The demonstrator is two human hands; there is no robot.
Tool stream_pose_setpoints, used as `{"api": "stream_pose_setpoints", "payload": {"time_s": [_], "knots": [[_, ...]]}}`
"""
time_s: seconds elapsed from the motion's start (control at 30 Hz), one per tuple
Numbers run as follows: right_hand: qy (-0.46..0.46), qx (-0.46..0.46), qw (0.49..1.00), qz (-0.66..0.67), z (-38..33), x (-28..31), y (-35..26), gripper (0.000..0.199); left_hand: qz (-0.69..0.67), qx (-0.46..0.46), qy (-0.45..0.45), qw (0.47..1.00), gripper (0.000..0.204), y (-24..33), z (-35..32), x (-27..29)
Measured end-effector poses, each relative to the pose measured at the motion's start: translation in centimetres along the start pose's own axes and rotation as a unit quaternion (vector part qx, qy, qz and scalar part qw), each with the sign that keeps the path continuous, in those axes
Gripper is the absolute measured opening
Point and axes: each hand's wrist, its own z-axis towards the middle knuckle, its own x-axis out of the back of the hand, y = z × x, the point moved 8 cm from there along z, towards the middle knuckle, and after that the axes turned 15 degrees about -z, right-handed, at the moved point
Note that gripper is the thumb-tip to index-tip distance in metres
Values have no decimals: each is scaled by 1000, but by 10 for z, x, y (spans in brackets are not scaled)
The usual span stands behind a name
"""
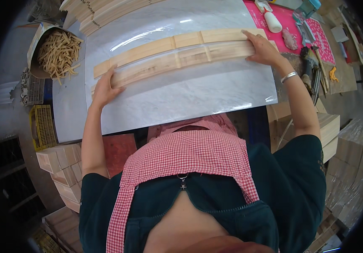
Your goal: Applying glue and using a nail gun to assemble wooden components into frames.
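Note:
Two long, pale wooden boards lie side by side across the white marble-patterned table, a narrow gap between them. Each has crosswise grooves near its middle. The far board is lighter; the near board shows dark streaks. My left hand grips the near board close to its left end, thumb on the near edge and fingertips at the gap. At the right end, my right hand spans both boards, its fingers on the far one and its thumb at the near one's front edge.
Stacked grooved wooden pieces stand at the back left, beside a container of thin wood strips. On the right are a white squeeze bottle, a pink mat and a dark hand tool. Wooden blocks sit low left.

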Motion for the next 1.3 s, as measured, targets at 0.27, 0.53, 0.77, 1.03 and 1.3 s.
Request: {"api": "stream_pose_setpoints", "payload": {"time_s": [0.27,0.53,0.77,1.03,1.3], "knots": [[112,41,993,-8,-36,15,-2,103,7,10,61,998,91,21,-32,10],[64,-11,995,81,-57,-25,-1,110,-58,31,57,996,95,-4,-53,-16],[116,-31,989,92,-65,-5,-4,113,-57,15,85,995,96,6,-57,-8],[145,-16,988,54,-108,-30,-6,108,-84,-6,78,993,92,-1,-93,-30],[361,-98,920,113,-152,-8,52,66,-31,-38,141,989,76,-6,-101,-23]]}}
